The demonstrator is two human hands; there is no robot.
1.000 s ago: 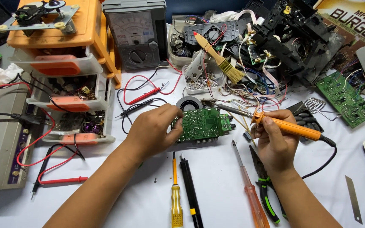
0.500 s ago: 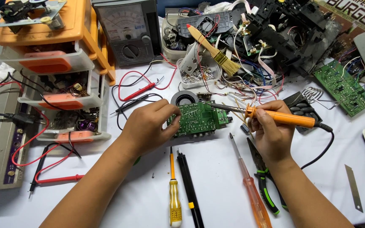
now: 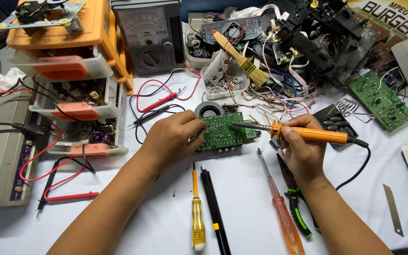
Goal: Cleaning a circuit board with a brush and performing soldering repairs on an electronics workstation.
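A green circuit board (image 3: 225,133) lies on the white table near the middle. My left hand (image 3: 173,139) grips its left edge and holds it down. An orange-handled soldering iron (image 3: 308,134) is in my right hand (image 3: 303,151), held level, its metal tip resting over the board's upper right part. A black cord runs from the iron's back end down to the right.
Yellow screwdriver (image 3: 197,217), black tool (image 3: 215,210), orange screwdriver (image 3: 282,212) and green-handled pliers (image 3: 296,198) lie before me. Analog meter (image 3: 148,35), brush (image 3: 239,56) and dismantled electronics (image 3: 317,33) crowd the back. Orange drawer unit (image 3: 67,71) at left; second green board (image 3: 381,99) and a blade (image 3: 393,210) at right.
The soldering iron's tip has come down from above the board's right edge onto the board. My left hand stays on the board.
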